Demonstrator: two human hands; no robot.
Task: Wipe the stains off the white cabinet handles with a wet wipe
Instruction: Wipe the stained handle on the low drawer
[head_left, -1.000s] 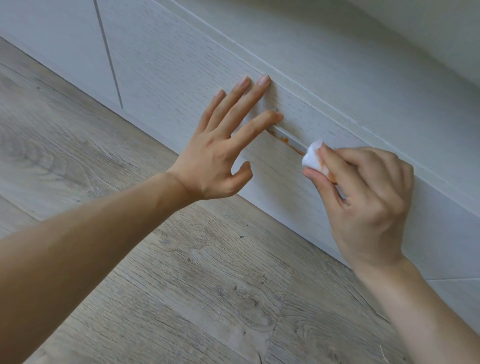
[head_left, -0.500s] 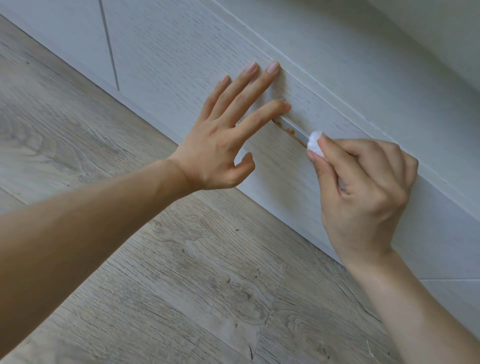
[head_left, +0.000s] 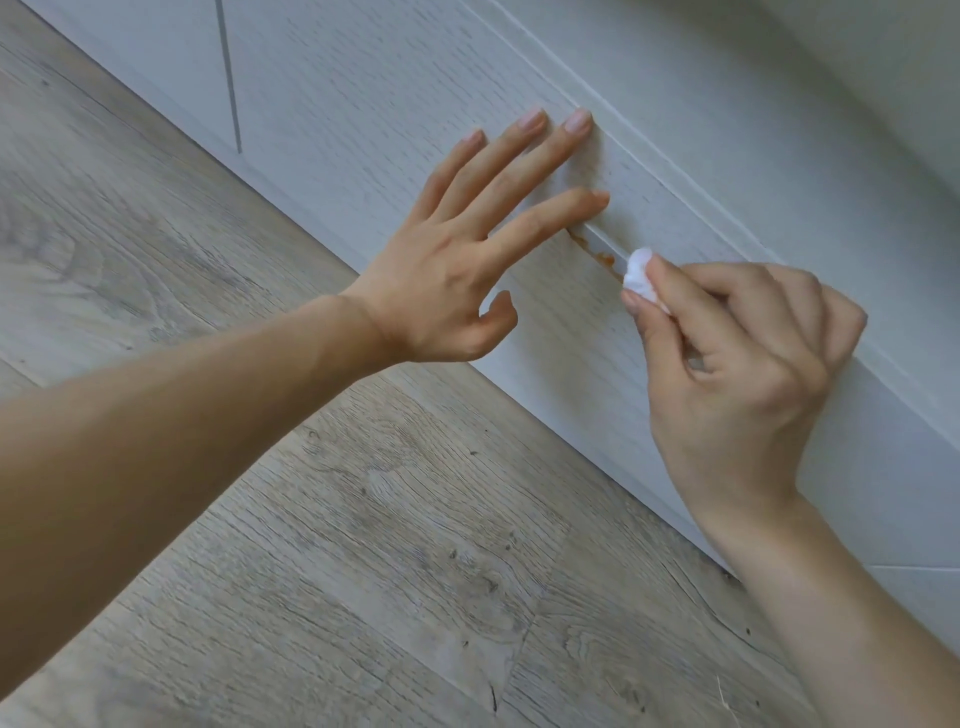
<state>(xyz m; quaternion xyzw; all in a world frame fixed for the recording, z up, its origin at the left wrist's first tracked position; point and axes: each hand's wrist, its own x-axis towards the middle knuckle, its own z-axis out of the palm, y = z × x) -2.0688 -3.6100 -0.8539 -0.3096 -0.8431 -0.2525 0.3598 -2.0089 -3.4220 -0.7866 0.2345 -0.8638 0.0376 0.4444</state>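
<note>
Readable text: none
Cabinet front (head_left: 395, 88): plain white woodgrain, no label or brand
Floor planks (head_left: 363, 571): no markings or numbers

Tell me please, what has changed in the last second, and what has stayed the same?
The right hand, pinching the wet wipe, slid along the handle toward the left hand, so less of the orange stain shows. Nothing was taken or let go. The left hand stayed flat on the cabinet front, fingers spread.

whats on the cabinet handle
Orange stains on the handle; the wet wipe in the right hand covers the rest, the left hand its other end.
</note>
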